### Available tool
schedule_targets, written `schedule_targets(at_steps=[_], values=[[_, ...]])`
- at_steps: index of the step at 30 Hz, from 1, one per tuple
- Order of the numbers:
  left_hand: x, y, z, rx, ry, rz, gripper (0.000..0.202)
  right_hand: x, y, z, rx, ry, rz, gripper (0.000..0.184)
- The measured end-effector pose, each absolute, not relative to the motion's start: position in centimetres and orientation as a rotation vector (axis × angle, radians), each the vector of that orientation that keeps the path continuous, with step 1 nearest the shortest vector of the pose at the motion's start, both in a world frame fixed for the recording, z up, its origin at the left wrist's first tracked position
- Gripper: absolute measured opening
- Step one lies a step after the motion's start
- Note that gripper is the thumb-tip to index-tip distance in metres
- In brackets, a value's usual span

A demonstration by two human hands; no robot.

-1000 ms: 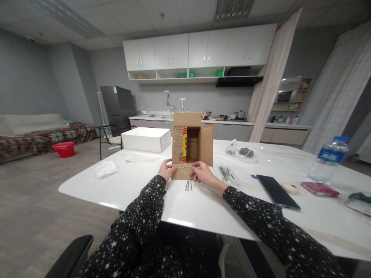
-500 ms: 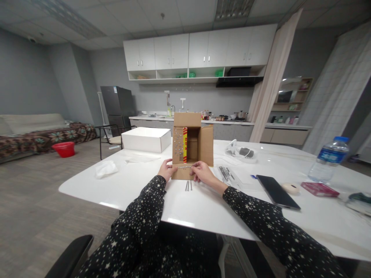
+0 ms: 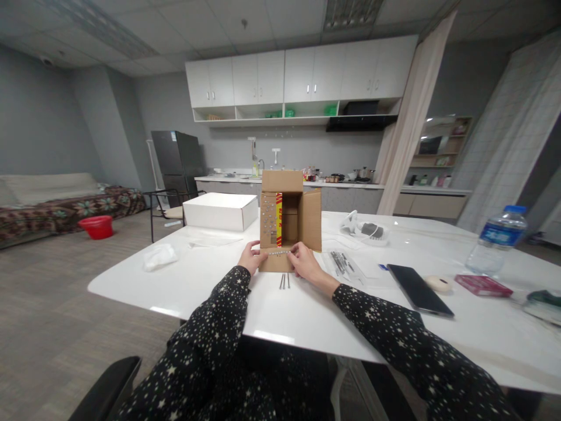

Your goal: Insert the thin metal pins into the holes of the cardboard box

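An open cardboard box [image 3: 312,219] stands on the white table, its flaps spread toward me and to the sides. Its left flap [image 3: 268,219] carries many small shiny bits and a strip of yellow-red tape. Across the front flap [image 3: 275,265] runs a row of small shiny bits, too small to name. My left hand [image 3: 251,258] holds that flap's left edge, thumb on top. At the row's right end my right hand [image 3: 304,262] has its fingertips pinched together on the flap; what is in them is hidden. Several thin metal screws or nails [image 3: 283,282] lie just in front.
A white box [image 3: 221,211] and crumpled white plastic [image 3: 160,256] lie to the left. On the right are a clear bag of slim tools [image 3: 344,266], a phone [image 3: 419,289], a maroon packet [image 3: 482,286], a water bottle [image 3: 495,242] and a white-grey object [image 3: 371,231].
My right hand's fingers have drawn in slightly and now hide less of the area below the row. My left hand stays in place on the flap.
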State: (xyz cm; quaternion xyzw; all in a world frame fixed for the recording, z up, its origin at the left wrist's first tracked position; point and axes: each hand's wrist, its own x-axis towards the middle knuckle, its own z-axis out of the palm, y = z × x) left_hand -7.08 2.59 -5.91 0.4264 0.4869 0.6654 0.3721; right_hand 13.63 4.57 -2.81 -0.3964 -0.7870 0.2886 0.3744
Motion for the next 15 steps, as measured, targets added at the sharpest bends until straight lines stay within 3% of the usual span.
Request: schedule_targets(at_steps=[15], values=[[-6.97,2.50,-5.74,1.096,1.270,1.705,0.065,13.89,3.65,-2.38,-0.791,-2.018,0.488,0.011]])
